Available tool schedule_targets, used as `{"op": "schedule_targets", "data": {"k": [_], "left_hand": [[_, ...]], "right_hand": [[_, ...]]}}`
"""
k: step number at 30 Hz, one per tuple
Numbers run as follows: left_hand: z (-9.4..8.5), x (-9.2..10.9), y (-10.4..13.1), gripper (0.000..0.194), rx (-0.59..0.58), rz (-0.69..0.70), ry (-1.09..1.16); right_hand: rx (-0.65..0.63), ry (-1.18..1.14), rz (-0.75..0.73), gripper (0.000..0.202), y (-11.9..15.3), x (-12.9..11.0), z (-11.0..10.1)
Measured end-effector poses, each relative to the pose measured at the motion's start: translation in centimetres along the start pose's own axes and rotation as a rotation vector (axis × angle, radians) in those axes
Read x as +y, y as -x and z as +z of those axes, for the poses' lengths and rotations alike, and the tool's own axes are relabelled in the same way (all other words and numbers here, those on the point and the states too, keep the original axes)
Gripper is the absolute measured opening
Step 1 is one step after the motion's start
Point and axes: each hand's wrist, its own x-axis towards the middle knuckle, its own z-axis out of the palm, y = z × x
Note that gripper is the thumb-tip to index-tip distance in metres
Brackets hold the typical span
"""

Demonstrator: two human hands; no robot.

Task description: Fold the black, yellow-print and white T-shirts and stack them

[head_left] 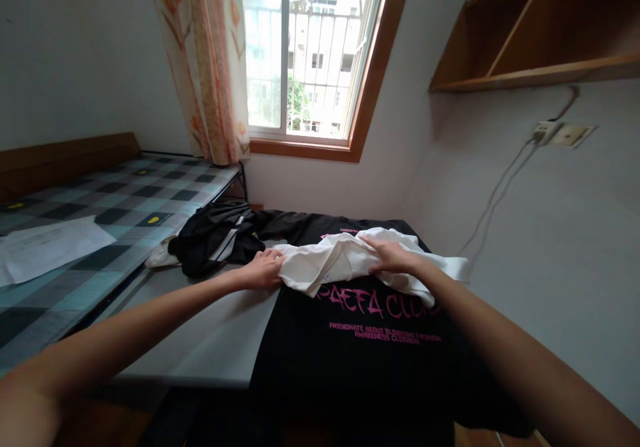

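A crumpled white garment (345, 257) lies across a black shirt (320, 340) with pink lettering, spread over the table. My left hand (265, 268) is at the white garment's left end, its fingers closed on the edge of the cloth. On top of the same garment, right of its middle, rests my right hand (393, 255), fingers apart and pressed on the fabric. Part of the white cloth extends past my right wrist. The pink lettering is partly covered by the white garment.
Dark bundled clothing (215, 237) sits at the back left of the grey table (200, 340). Left of it stands a bed with a checked mattress (165, 190) and a paper sheet (55, 247). A wooden shelf (530, 74) hangs at the upper right; cables run down the wall.
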Motion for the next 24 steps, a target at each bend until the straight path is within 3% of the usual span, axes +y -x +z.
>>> {"op": "schedule_targets", "data": {"k": [3, 6, 8, 11, 14, 16, 18, 21, 24], "left_hand": [[0.4, 0.0, -0.9, 0.042, 0.142, 0.019, 0.065], [-1.1, -0.5, -2.1, 0.026, 0.291, 0.001, 0.28], [-3.0, -0.9, -2.7, 0.023, 0.342, 0.024, 0.462], [-6.1, -1.1, -3.2, 0.032, 0.359, 0.067, 0.67], [-8.5, -0.5, -3.3, 0.036, 0.335, 0.067, 0.719], [-9.4, 0.0, -3.5, 0.036, 0.277, 0.061, 0.675], [-9.7, 0.5, -3.8, 0.032, 0.223, 0.052, 0.616], [-9.2, 1.1, -4.4, 0.018, 0.283, -0.004, 0.562], [-8.3, 1.3, -4.5, 0.019, 0.317, -0.084, 0.656]], "right_hand": [[-0.049, 0.054, 0.022, 0.049, -0.5, -0.2, 0.2], [-0.027, 0.129, 0.129, 0.032, -0.5, 0.7, -0.9], [0.099, 0.13, 0.229, 0.03, -0.1, 1.8, -2.2], [0.387, 0.06, 0.316, 0.03, 0.8, 4.0, -4.6], [0.627, -0.075, 0.329, 0.025, 1.6, 6.2, -6.8], [0.683, -0.265, 0.334, 0.022, 2.1, 7.0, -7.6], [0.655, -0.5, 0.343, 0.023, 2.4, 7.0, -7.8], [0.495, -0.657, 0.33, 0.03, 3.0, 6.1, -7.3], [0.125, -0.599, 0.209, 0.04, 3.9, 5.3, -6.3]]}}
